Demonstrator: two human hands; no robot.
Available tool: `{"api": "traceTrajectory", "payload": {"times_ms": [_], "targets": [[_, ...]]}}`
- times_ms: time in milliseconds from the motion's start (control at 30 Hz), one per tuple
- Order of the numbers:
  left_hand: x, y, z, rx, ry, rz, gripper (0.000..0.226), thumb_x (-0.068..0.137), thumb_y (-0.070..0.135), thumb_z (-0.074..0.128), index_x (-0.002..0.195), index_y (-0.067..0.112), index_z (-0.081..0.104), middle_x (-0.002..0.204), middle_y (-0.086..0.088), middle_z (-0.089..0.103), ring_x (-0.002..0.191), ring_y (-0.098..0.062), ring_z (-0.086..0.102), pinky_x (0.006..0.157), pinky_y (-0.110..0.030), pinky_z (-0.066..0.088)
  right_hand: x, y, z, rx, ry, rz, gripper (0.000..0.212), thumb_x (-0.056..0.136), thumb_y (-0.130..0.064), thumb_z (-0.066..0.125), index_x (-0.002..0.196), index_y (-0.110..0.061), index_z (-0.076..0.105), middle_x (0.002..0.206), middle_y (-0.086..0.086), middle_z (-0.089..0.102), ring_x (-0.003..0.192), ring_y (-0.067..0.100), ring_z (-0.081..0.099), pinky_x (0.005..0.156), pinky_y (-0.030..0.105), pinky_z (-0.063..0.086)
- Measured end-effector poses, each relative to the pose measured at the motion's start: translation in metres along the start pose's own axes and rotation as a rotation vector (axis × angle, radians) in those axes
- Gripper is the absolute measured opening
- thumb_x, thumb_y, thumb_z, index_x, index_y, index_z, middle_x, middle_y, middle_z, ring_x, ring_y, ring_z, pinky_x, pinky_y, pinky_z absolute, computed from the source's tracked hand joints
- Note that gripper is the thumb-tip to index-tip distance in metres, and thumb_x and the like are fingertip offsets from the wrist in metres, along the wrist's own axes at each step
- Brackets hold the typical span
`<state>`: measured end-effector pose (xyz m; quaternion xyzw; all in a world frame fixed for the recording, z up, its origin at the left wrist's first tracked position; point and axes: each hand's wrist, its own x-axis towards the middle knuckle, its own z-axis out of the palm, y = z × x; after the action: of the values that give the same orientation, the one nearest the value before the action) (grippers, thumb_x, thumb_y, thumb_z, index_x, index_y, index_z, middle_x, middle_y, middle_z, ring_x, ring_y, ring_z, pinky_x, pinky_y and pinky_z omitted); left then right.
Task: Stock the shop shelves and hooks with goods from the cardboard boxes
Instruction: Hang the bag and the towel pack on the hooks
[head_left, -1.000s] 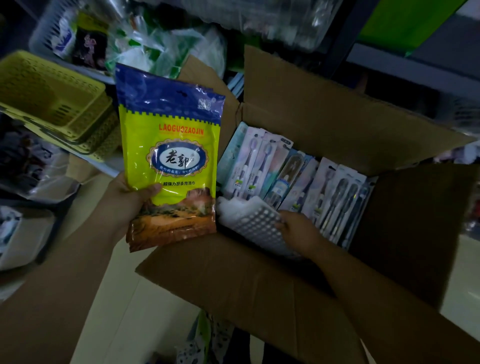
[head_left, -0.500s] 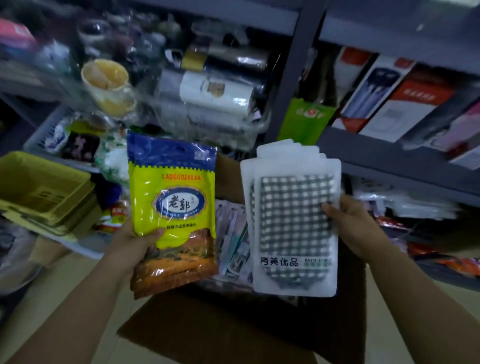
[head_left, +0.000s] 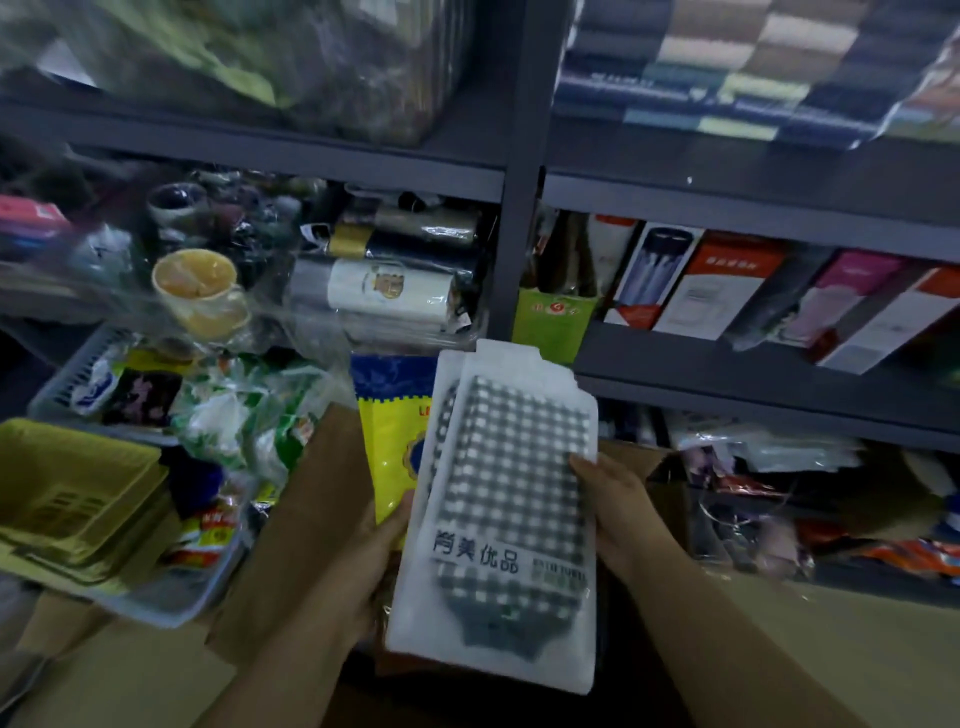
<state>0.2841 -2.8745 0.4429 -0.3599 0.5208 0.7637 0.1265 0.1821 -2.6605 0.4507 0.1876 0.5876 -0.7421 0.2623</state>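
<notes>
Moved since half a second ago: white packs (head_left: 498, 519), then held apart from the yellow bag (head_left: 395, 447), now overlap its front; both hands closer together, view raised toward the shelves.

Left hand (head_left: 358, 561): fingers curled round the lower left edges of bag and packs, thumb on the front of the packs.
Right hand (head_left: 618, 509): grips the right edge of the packs, fingers behind, thumb forward.
White packs: several stacked, grey-and-white check cloth inside, printed label near the bottom edge; upright, tilted slightly right.
Yellow bag: blue top band, mostly hidden behind the packs.
Box (head_left: 291, 519): brown flap below and left of the hands; contents not visible.
Yellow baskets (head_left: 67, 499): nested, far left edge.
Cup (head_left: 200, 291): yellow, wrapped in clear film, middle shelf (head_left: 727, 374), left bay.
Boxed goods (head_left: 717, 286): red-and-white cartons, leaning, right bay.
</notes>
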Motion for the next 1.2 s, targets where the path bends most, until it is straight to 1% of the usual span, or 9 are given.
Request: {"api": "traceTrajectory", "payload": {"times_ms": [133, 233, 333, 633, 800, 900, 1000, 1133, 1200], "targets": [[-0.011, -0.005, 0.002, -0.024, -0.108, -0.099, 0.096, 0.056, 0.069, 0.068, 0.134, 0.015, 0.050, 0.130, -0.020, 0.057, 0.117, -0.041, 0.054, 0.090, -0.049, 0.049, -0.009, 0.015, 0.002, -0.035, 0.046, -0.035, 0.022, 0.096, -0.020, 0.056, 0.113, -0.012, 0.065, 0.103, 0.010, 0.073, 0.095, 0.030, 0.070, 0.088, 0.049, 0.054], [-0.017, -0.006, 0.005, -0.043, -0.244, -0.086, 0.099, 0.044, 0.058, 0.085, 0.130, 0.021, 0.054, 0.118, -0.012, 0.067, 0.107, -0.032, 0.064, 0.078, -0.041, 0.055, -0.015, 0.017, -0.002, -0.047, 0.074, -0.057, 0.020, 0.094, -0.020, 0.057, 0.111, -0.013, 0.066, 0.102, 0.008, 0.073, 0.095, 0.029, 0.070, 0.089, 0.049, 0.054], [-0.006, -0.014, 0.007, -0.004, -0.244, -0.099, 0.113, 0.030, 0.037, 0.096, 0.133, 0.022, 0.052, 0.113, -0.011, 0.070, 0.106, -0.033, 0.065, 0.090, -0.048, 0.052, -0.023, 0.014, -0.012, -0.040, 0.081, -0.060, 0.021, 0.093, -0.021, 0.059, 0.112, -0.015, 0.065, 0.102, 0.007, 0.074, 0.095, 0.028, 0.070, 0.089, 0.048, 0.054], [-0.018, -0.019, 0.066, 0.050, -0.201, 0.020, 0.140, 0.008, 0.039, 0.097, 0.137, 0.029, 0.043, 0.128, -0.006, 0.059, 0.108, -0.030, 0.060, 0.098, -0.049, 0.045, -0.070, -0.011, -0.081, -0.019, -0.082, -0.023, 0.051, 0.073, -0.026, 0.072, 0.122, -0.021, 0.056, 0.107, 0.009, 0.072, 0.096, 0.030, 0.070, 0.081, 0.045, 0.058], [-0.042, -0.027, 0.137, 0.093, -0.240, 0.194, 0.116, 0.020, 0.042, 0.096, 0.127, 0.026, 0.051, 0.112, -0.004, 0.064, 0.092, -0.022, 0.066, 0.080, -0.036, 0.054, -0.096, -0.025, -0.142, -0.034, -0.102, -0.034, 0.071, 0.060, -0.017, 0.086, 0.122, -0.008, 0.053, 0.103, 0.013, 0.073, 0.093, 0.032, 0.071, 0.073, 0.041, 0.058], [-0.055, -0.045, 0.188, 0.050, -0.229, 0.201, 0.100, 0.034, 0.051, 0.090, 0.124, 0.028, 0.052, 0.111, 0.002, 0.067, 0.101, -0.023, 0.061, 0.096, -0.043, 0.046, -0.111, -0.043, -0.191, -0.044, -0.071, -0.110, 0.052, 0.068, -0.011, 0.076, 0.117, -0.009, 0.057, 0.099, 0.009, 0.074, 0.088, 0.028, 0.072, 0.067, 0.036, 0.058], [-0.068, -0.061, 0.245, 0.033, -0.204, 0.246, 0.052, 0.073, 0.030, 0.072, 0.120, 0.017, 0.055, 0.088, 0.002, 0.072, 0.090, -0.021, 0.063, 0.081, -0.036, 0.050, -0.127, -0.064, -0.251, -0.008, -0.051, -0.149, 0.042, 0.077, -0.007, 0.070, 0.117, -0.014, 0.058, 0.103, 0.009, 0.073, 0.091, 0.028, 0.072, 0.068, 0.037, 0.057], [-0.082, -0.077, 0.332, 0.062, -0.292, 0.311, 0.091, 0.027, 0.059, 0.089, 0.109, 0.033, 0.060, 0.096, 0.008, 0.074, 0.097, -0.019, 0.066, 0.093, -0.042, 0.047, -0.160, -0.095, -0.344, 0.039, 0.029, -0.167, 0.041, 0.077, -0.007, 0.070, 0.116, -0.015, 0.059, 0.103, 0.010, 0.074, 0.091, 0.029, 0.071, 0.077, 0.043, 0.055], [-0.090, -0.080, 0.377, 0.062, -0.332, 0.327, 0.090, 0.029, 0.052, 0.090, 0.111, 0.034, 0.059, 0.099, 0.007, 0.074, 0.098, -0.019, 0.065, 0.094, -0.043, 0.047, -0.181, -0.110, -0.390, 0.064, 0.082, -0.182, 0.036, 0.078, -0.005, 0.069, 0.112, -0.015, 0.060, 0.097, 0.010, 0.075, 0.085, 0.028, 0.073, 0.074, 0.043, 0.055]]}}
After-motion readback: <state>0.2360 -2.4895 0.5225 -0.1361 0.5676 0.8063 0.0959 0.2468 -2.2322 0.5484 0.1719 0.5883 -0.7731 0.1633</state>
